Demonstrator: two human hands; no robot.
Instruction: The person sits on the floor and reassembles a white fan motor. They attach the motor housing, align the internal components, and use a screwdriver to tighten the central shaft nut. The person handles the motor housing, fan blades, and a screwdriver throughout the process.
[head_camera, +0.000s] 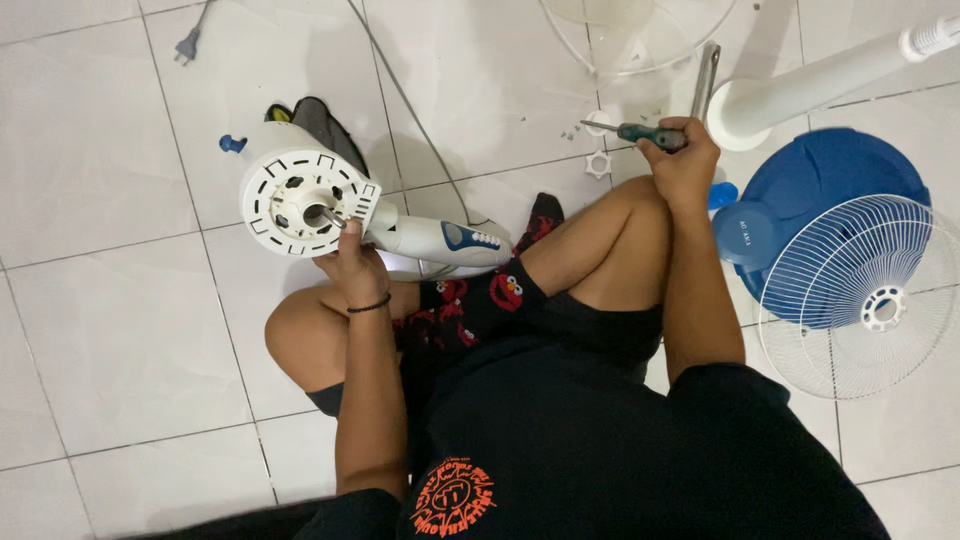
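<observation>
I sit on a white tiled floor with a white fan motor housing (290, 190) resting against my left knee, its round face and metal shaft turned up at me. My left hand (352, 268) grips the housing at its lower right, where the white neck with blue buttons (440, 240) joins. My right hand (680, 160) rests on my raised right knee, closed around a green-handled screwdriver (640, 133) whose tip points left.
A blue fan base (830, 190) with a white wire grille (860, 300) lies at right, a white stand pole (820, 85) behind it. Another grille (640, 35) is at the top. Small white plastic nuts (598, 162), a blue knob (232, 144), a grey power cord (400, 90) and plug (186, 45) lie on the tiles.
</observation>
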